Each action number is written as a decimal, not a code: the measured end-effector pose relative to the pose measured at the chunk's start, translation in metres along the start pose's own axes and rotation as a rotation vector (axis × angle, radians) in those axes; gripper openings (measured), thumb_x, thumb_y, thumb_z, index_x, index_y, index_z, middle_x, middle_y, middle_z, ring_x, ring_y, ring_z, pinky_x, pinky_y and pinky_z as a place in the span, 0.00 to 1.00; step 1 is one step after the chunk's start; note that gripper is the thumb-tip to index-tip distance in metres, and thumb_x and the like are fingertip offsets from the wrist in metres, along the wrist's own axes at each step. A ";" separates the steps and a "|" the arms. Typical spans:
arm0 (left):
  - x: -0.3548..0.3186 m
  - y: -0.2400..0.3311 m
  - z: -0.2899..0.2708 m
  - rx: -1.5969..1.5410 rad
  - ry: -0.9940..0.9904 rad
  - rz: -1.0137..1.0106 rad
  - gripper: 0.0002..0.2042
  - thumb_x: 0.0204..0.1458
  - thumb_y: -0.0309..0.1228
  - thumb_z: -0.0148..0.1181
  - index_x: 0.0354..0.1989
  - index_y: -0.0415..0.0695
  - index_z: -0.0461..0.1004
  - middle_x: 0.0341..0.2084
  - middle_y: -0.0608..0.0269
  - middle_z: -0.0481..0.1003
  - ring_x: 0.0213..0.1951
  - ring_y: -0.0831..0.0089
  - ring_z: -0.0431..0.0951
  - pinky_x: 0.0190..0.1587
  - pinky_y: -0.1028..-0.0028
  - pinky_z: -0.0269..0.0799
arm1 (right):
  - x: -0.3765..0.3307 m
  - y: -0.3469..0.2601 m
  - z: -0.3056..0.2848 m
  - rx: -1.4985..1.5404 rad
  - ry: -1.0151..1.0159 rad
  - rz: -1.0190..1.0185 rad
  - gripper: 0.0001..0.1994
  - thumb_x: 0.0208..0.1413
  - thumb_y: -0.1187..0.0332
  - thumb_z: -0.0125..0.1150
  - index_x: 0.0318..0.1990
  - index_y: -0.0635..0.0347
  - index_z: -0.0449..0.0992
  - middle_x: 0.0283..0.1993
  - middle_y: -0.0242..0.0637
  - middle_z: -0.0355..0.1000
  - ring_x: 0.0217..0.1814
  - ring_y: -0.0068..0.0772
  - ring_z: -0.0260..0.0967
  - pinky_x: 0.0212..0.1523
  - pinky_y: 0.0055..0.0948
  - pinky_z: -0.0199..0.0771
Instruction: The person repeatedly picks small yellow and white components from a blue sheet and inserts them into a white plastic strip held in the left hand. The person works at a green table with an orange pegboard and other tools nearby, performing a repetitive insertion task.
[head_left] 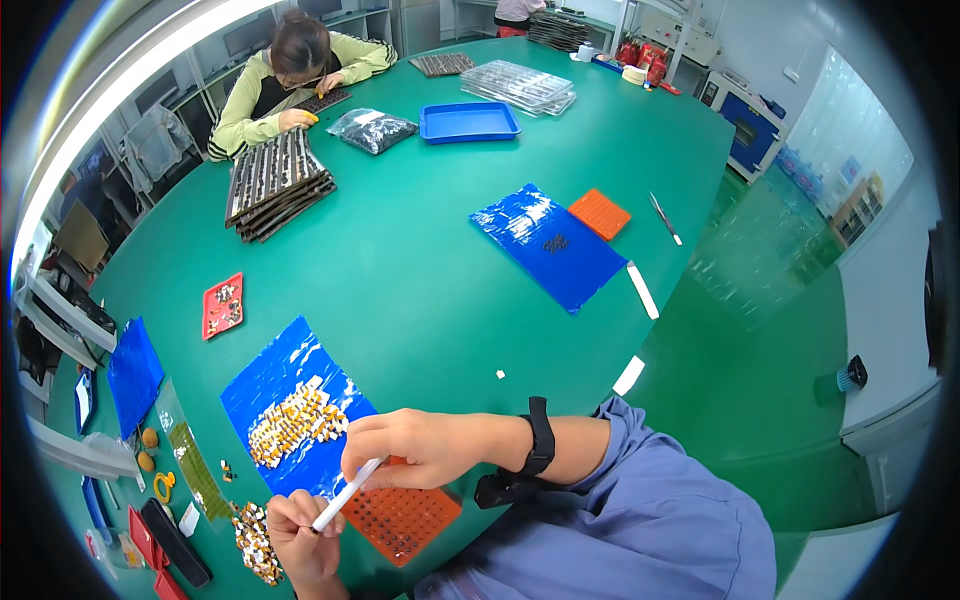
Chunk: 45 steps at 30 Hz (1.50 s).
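The person's right hand (420,450) is reaching across the body, its fingers pinched shut around the upper end of a thin white pen-like tool (347,494), which is slanting down toward the left hand (300,535). The left hand is curled closed just below the tool's tip, and its fingers are appearing to pinch something very small that I cannot make out. Both hands are hovering right over the left part of an orange square plastic tray with a grid of small holes (405,520), which is lying on the round green desk (420,290) at its near edge. Just beyond that tray, a glossy blue plastic sheet (275,375) is carrying a heap of small white-and-yellow parts (297,424). Left of the tray, a second loose pile of small pale parts (255,545) is lying on the desk. Farther left of the tray, a small red tray holding a few parts (222,305) is sitting apart. Well beyond the orange tray, toward the far right of the desk, another blue sheet (550,245) is lying beside a second orange gridded tray (600,214). At the far side of the desk a co-worker in a yellow-green striped top (290,85) is bending over stacked dark component strips (275,185). A black band (540,440) is circling the right wrist.
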<state>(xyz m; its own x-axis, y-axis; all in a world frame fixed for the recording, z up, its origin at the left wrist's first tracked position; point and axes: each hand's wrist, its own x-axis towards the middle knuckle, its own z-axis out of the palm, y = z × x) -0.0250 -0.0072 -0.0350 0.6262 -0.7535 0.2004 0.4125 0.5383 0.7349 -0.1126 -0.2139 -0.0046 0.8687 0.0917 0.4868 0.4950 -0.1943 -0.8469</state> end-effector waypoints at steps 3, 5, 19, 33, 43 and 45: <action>0.000 0.000 0.001 0.050 -0.003 -0.001 0.09 0.47 0.26 0.57 0.26 0.41 0.61 0.19 0.64 0.62 0.21 0.74 0.67 0.26 0.73 0.66 | -0.001 0.003 -0.002 -0.065 -0.033 -0.021 0.05 0.50 0.70 0.54 0.31 0.63 0.72 0.26 0.36 0.66 0.27 0.32 0.65 0.26 0.25 0.66; 0.000 0.002 0.002 0.112 -0.030 -0.028 0.10 0.47 0.28 0.57 0.26 0.43 0.59 0.20 0.66 0.60 0.22 0.77 0.63 0.25 0.76 0.63 | -0.002 0.005 -0.003 -0.083 -0.052 -0.021 0.06 0.51 0.69 0.54 0.31 0.63 0.72 0.26 0.36 0.68 0.27 0.32 0.66 0.26 0.25 0.66; 0.006 0.001 0.005 0.477 0.163 0.201 0.04 0.49 0.21 0.49 0.28 0.39 0.61 0.23 0.63 0.63 0.26 0.75 0.64 0.31 0.77 0.63 | -0.002 0.021 0.004 -0.142 0.077 -0.042 0.07 0.50 0.68 0.54 0.29 0.63 0.73 0.21 0.39 0.68 0.20 0.33 0.64 0.22 0.28 0.63; -0.024 0.094 -0.044 1.771 0.298 0.065 0.03 0.42 0.20 0.56 0.26 0.35 0.70 0.20 0.58 0.70 0.23 0.72 0.71 0.28 0.77 0.66 | -0.002 0.011 0.006 -0.096 0.282 0.040 0.07 0.50 0.69 0.55 0.34 0.64 0.74 0.23 0.36 0.69 0.22 0.23 0.65 0.24 0.22 0.65; 0.043 0.056 -0.015 1.877 -0.179 -0.049 0.06 0.40 0.30 0.60 0.26 0.41 0.74 0.24 0.56 0.71 0.31 0.59 0.71 0.35 0.67 0.66 | -0.003 0.019 0.003 0.232 0.456 0.212 0.09 0.53 0.70 0.53 0.36 0.67 0.74 0.21 0.24 0.65 0.21 0.07 0.55 0.20 0.11 0.55; 0.058 0.034 -0.022 1.828 -0.260 0.007 0.07 0.41 0.31 0.60 0.26 0.43 0.73 0.24 0.57 0.71 0.33 0.59 0.70 0.35 0.67 0.65 | 0.001 0.016 0.001 0.209 0.474 0.214 0.09 0.53 0.70 0.53 0.37 0.67 0.74 0.21 0.23 0.65 0.21 0.08 0.56 0.20 0.11 0.55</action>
<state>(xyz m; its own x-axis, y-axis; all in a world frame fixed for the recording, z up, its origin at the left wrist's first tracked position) 0.0402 -0.0245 -0.0126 0.4456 -0.8811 0.1586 -0.8451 -0.3555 0.3993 -0.1041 -0.2160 -0.0180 0.8713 -0.3874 0.3012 0.3431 0.0422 -0.9384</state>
